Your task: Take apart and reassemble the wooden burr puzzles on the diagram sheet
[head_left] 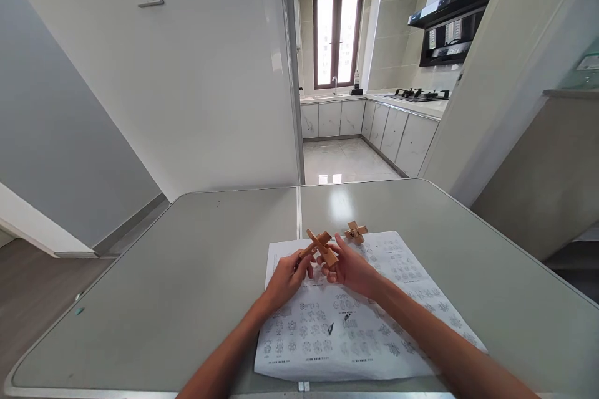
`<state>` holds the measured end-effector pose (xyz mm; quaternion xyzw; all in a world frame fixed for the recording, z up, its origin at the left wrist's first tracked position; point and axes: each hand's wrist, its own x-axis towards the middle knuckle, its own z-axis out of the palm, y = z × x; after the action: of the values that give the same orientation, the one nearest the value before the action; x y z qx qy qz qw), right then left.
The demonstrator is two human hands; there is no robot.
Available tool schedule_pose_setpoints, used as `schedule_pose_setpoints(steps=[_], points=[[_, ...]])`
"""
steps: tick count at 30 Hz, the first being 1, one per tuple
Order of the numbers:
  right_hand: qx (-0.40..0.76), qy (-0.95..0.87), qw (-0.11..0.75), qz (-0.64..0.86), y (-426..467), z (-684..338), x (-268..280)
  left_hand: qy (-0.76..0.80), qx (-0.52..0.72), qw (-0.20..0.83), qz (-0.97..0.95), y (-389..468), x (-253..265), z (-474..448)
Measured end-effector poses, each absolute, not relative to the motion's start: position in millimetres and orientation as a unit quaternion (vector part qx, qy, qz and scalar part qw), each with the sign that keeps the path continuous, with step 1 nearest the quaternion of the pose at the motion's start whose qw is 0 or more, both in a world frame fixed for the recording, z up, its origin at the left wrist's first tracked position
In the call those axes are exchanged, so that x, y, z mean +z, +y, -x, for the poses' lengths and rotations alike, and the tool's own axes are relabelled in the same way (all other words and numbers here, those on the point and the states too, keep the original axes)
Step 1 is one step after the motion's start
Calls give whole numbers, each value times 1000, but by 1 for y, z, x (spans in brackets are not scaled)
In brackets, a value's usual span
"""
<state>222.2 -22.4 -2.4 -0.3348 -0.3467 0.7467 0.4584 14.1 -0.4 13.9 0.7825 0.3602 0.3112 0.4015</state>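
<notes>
Over the printed paper sheet point(322, 336), both hands meet around a few crossed, light-brown wooden puzzle pieces point(322, 243). My left hand point(286, 275) is closed, thumb and fingers pinching the left end of one stick-like piece. Curled around the right side of the crossed pieces, my right hand point(349, 267) has its thumb on top and fingers underneath. The pieces touch each other at an angle; how they fit together is partly hidden by the fingers. Just beyond my right hand, at the paper's far edge, stands a second wooden puzzle point(356, 232) of interlocked sticks.
The sheet carries rows of small printed diagrams and lies on a grey-green folding table point(163, 299) with a seam down its middle. A small green bit point(79, 311) rests near the left edge. Past the table are a white wall point(224, 75) and a kitchen doorway.
</notes>
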Motion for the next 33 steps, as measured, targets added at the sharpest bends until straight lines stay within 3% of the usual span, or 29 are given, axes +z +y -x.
schedule_pose_setpoints(steps=[8,10,14,17,24,33], points=[[700,-424,448,359,-22,-225,-8,396,355,421,-735,6,13,-13],[626,-485,453,411,-20,-225,-15,396,370,448,-712,8,13,-12],[362,-626,455,520,-20,-222,-24,386,395,501,-666,12,12,-11],[265,-687,427,525,-22,-218,-26,374,403,533,-643,14,10,-10],[228,-732,379,519,-22,-216,-32,368,385,560,-635,14,11,-9],[282,-642,472,534,-18,-227,-19,330,358,589,-645,10,13,-8]])
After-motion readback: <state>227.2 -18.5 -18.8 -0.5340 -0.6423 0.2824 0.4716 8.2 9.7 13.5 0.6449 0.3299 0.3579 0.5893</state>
